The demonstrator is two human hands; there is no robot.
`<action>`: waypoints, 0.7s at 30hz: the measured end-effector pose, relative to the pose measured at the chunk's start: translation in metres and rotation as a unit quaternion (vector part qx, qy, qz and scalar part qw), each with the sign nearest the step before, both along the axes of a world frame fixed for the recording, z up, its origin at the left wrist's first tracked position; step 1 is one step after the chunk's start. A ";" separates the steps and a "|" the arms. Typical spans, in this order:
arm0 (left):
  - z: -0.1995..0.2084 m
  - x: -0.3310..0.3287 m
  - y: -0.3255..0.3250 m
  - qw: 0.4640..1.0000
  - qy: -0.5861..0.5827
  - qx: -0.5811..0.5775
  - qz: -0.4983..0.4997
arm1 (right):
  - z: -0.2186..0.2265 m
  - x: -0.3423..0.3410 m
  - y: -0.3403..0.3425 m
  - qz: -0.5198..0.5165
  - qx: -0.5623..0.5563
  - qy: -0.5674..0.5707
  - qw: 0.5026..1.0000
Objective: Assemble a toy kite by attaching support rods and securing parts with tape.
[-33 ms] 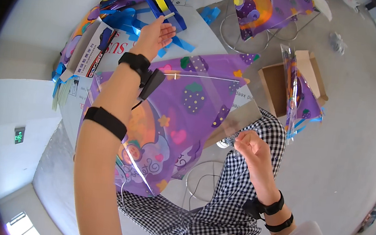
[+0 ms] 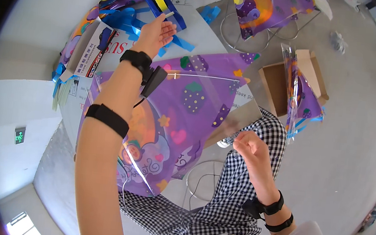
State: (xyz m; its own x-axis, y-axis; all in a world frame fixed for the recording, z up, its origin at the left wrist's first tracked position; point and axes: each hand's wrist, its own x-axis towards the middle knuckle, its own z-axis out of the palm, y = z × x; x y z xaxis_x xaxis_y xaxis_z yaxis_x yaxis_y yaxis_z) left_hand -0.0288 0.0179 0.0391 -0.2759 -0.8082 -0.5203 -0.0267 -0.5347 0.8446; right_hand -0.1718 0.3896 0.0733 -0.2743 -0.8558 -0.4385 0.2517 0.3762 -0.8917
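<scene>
At the blue tape dispenser [image 2: 178, 21] with its yellow roll is my left hand [image 2: 155, 34], thumb beside the pale piece at its front end and the other fingers stretched out. I see nothing held in it. Beneath my left forearm spreads a purple printed kite [image 2: 195, 95], crossed near its far edge by a thin white rod [image 2: 206, 77]. Just right of the kite, above my checked trouser leg, my right hand [image 2: 253, 149] is closed with fingertips together. Whatever it pinches, if anything, cannot be made out.
A printed carton [image 2: 87, 52] and blue ribbons [image 2: 120, 20] lie at the table's left. On the right, an open cardboard box [image 2: 271, 87] has a packaged purple kite [image 2: 307, 93] over it. More purple printed fabric [image 2: 263, 10] covers a metal-legged stool at the back.
</scene>
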 end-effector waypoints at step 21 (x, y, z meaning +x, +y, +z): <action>0.100 0.113 0.010 0.973 0.183 -0.143 -0.016 | 0.013 -0.031 -0.011 0.060 -0.007 -0.068 0.996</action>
